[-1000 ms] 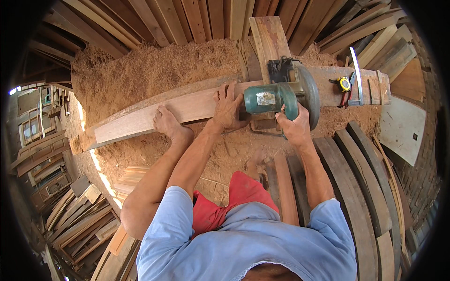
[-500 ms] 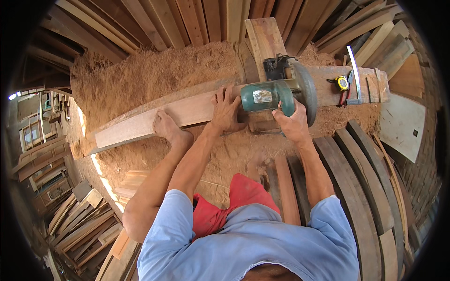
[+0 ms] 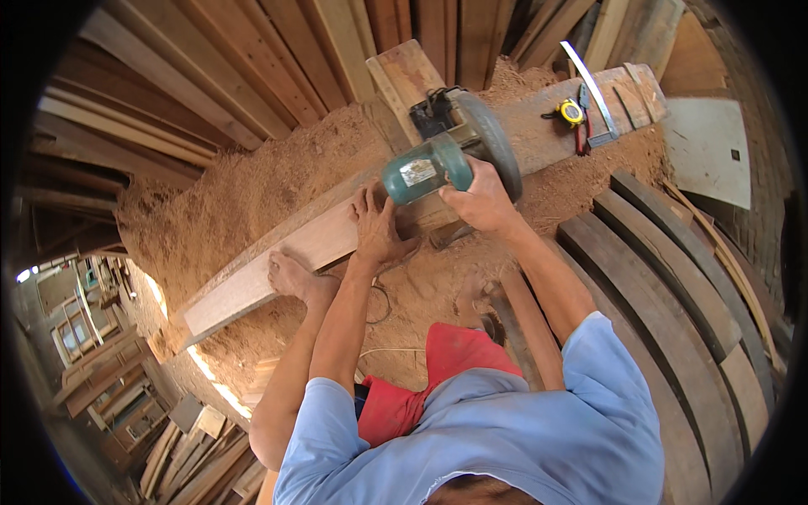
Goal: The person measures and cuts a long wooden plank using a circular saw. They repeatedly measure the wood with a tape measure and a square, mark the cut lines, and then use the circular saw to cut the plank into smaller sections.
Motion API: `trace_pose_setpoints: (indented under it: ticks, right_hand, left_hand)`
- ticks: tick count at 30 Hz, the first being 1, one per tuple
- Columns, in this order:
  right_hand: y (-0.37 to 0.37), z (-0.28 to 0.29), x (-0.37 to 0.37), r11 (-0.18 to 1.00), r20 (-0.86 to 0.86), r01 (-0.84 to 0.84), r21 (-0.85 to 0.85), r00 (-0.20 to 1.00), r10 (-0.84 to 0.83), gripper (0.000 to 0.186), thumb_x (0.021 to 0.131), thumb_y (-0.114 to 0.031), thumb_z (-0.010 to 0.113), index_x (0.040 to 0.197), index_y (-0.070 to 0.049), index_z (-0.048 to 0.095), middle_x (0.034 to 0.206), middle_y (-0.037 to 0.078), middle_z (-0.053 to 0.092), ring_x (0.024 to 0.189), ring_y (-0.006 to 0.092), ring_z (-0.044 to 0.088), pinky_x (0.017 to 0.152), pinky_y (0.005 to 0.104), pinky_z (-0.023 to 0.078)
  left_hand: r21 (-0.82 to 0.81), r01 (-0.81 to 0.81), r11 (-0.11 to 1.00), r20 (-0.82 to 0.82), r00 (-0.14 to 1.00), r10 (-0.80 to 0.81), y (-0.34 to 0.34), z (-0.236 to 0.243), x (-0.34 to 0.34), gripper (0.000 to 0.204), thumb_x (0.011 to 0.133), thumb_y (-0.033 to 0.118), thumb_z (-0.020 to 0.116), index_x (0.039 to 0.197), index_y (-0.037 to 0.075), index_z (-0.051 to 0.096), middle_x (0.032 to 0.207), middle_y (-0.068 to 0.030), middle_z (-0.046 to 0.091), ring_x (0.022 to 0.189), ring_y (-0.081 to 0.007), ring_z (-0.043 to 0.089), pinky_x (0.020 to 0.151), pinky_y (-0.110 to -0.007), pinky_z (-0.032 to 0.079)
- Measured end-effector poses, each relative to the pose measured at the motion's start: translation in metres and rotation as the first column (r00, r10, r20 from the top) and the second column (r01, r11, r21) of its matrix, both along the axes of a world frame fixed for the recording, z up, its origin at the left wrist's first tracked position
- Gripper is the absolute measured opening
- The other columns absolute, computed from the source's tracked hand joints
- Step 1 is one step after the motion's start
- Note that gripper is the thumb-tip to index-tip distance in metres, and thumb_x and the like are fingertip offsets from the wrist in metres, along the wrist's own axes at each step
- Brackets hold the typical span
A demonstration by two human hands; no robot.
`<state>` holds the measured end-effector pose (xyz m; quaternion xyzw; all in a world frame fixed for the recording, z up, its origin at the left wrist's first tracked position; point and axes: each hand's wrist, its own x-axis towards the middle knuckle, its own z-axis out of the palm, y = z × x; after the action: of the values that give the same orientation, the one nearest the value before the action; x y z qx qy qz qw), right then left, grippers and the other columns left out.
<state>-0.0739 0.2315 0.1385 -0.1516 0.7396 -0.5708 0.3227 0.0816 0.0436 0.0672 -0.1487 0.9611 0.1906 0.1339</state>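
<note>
My right hand (image 3: 481, 200) is wrapped around the rear handle of a green circular saw (image 3: 402, 178). The saw's round grey blade guard (image 3: 492, 139) faces away from my left hand. Whether its blade is turning or in the wood, I cannot tell. With fingers spread, my left hand (image 3: 380, 234) lies on a pale reddish wooden board (image 3: 328, 237), close beside the saw's motor end. My bare left foot (image 3: 295, 276) presses on the same board farther left. The board's right end is hidden around the saw and my left hand.
A larger plank (image 3: 539, 143) carries a yellow tape measure (image 3: 571, 112), red-handled pliers (image 3: 582, 135) and a metal square (image 3: 593, 88). A wood block (image 3: 408, 67) stands behind the saw. Curved beams (image 3: 648, 286) lie at right; upright planks (image 3: 210, 76) line the back. Sawdust (image 3: 219, 185) covers the ground.
The head view has turned, so the board and plank now slope up more steeply to the right. Both hands keep their places on the board and saw.
</note>
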Motion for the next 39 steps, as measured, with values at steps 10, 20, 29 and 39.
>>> trace_pose_setpoints:
  ticks: [10, 20, 29, 39]
  right_hand:
    - [-0.023, -0.026, -0.022, 1.000, -0.142, 0.008, 0.008, 0.990, -0.007, 0.041, 0.077, -0.020, 0.070, 0.108, 0.007, 0.063, 0.095, 0.022, 0.070, 0.090, 0.0313, 0.066, 0.088, 0.0404, 0.051]
    - [0.009, 0.010, -0.010, 0.992, -0.211, 0.088, 0.092, 0.975, -0.067, 0.042, 0.081, -0.018, 0.070, 0.113, 0.008, 0.062, 0.101, 0.031, 0.068, 0.101, 0.0474, 0.065, 0.090, 0.0463, 0.052]
    - [0.155, 0.058, 0.054, 0.920, 0.035, 0.392, -0.004, 0.919, -0.392, 0.037, 0.081, -0.011, 0.071, 0.114, 0.006, 0.065, 0.095, 0.012, 0.071, 0.089, 0.0198, 0.065, 0.086, 0.0363, 0.052]
    - [0.239, -0.049, 0.065, 0.796, -0.093, 0.316, 0.516, 0.945, -0.315, 0.040, 0.076, -0.017, 0.066, 0.107, 0.009, 0.063, 0.098, 0.033, 0.069, 0.102, 0.0505, 0.066, 0.090, 0.0501, 0.051]
  left_hand:
    - [-0.053, 0.018, 0.998, 0.041, 0.999, -0.016, 0.003, 0.003, -0.003, 0.098, 0.056, 0.041, 0.090, 0.141, 0.018, 0.046, 0.160, -0.0270, 0.023, 0.146, -0.0524, 0.017, 0.110, -0.069, 0.021]
    - [-0.042, 0.026, 0.999, 0.037, 0.999, -0.025, -0.001, 0.001, -0.005, 0.093, 0.054, 0.041, 0.092, 0.133, 0.017, 0.049, 0.159, -0.0256, 0.021, 0.148, -0.0491, 0.014, 0.110, -0.070, 0.018]
    - [-0.020, 0.081, 0.997, -0.034, 0.996, -0.082, -0.006, -0.010, 0.003, 0.094, 0.051, 0.038, 0.095, 0.131, 0.019, 0.051, 0.160, -0.0238, 0.020, 0.145, -0.0488, 0.017, 0.110, -0.070, 0.019]
    - [-0.136, 0.103, 0.985, 0.039, 0.994, -0.098, -0.008, -0.028, 0.000, 0.108, 0.051, 0.041, 0.095, 0.142, 0.022, 0.041, 0.161, -0.0255, 0.016, 0.147, -0.0529, 0.013, 0.112, -0.071, 0.016]
